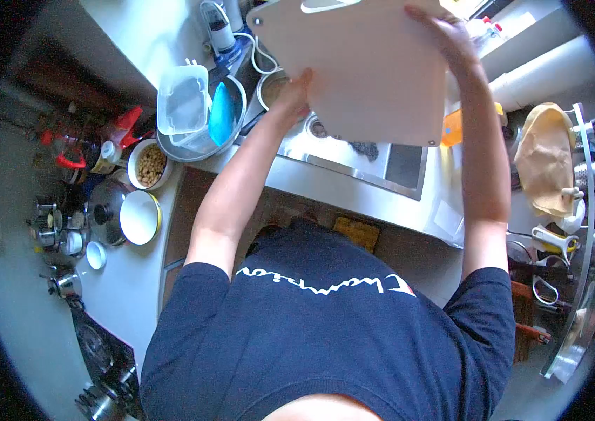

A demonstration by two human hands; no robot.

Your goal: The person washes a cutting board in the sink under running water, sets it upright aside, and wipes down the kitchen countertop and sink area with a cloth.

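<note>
A large pale cutting board (374, 77) with a handle slot along its top edge is held up over the sink (399, 165). My left hand (296, 98) grips its left edge, the thumb lying on the near face and the other fingers mostly hidden. At the upper right, my right hand (446, 34) is closed around the board's other edge. The board covers much of the sink behind it. Below the board's lower edge, a dark patch (364, 149) shows in the basin; I cannot tell what it is.
Left of the sink stands a large bowl (203, 149) with a clear plastic container (183, 102) and a blue item (221, 116). Nearby are a bowl of nuts (150, 165) and a white bowl (140, 217). An orange bottle (454, 128) stands at right, beside a rack of utensils (585, 175).
</note>
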